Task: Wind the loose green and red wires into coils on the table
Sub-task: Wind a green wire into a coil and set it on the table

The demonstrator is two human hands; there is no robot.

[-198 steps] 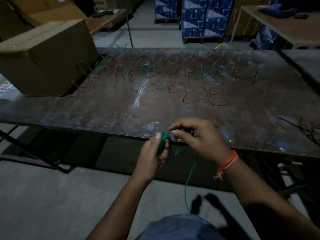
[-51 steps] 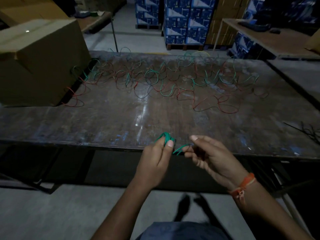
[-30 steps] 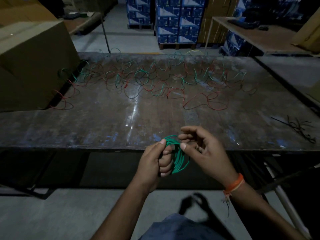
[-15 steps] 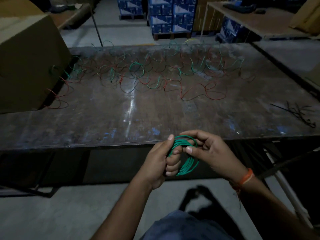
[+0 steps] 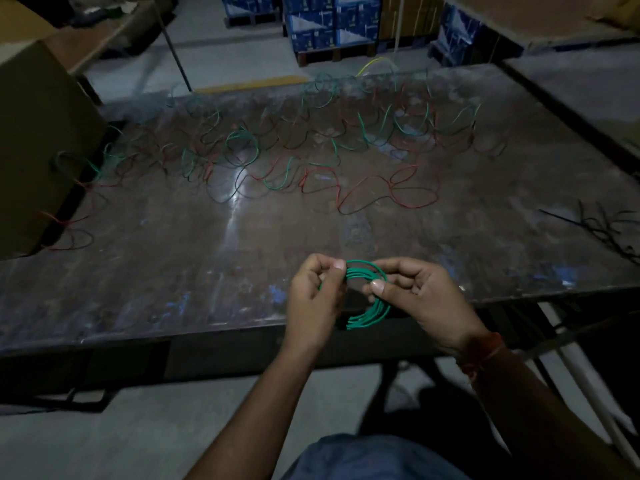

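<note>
Over the near edge of a worn, dark counter, in the head view, a coil of green wire is held upright between two bare hands. The coil's 9 o'clock side is pinched by the left hand, thumb and forefinger pressed together on the strands, the other fingers curled beneath. The 3 o'clock side is gripped by the right hand, its thumb tip laid across the loops and its fingers folded behind them. Several turns of wire are seen gathered into one ring, its lower arc hanging just past the counter's edge. An orange band is worn on the right wrist.

Toward 12 o'clock, across the far half of the counter, loose green and red wires are spread in tangled loops, well apart from the hands. At 9 o'clock, a cardboard box is set on the counter's left end, with red strands trailing from beside its base. At 3 o'clock, near the right edge, a small bundle of dark twigs or wire is lying; which cannot be told in the dim light. Beyond the counter, at 12 o'clock, stacked blue cartons are seen on the floor.
</note>
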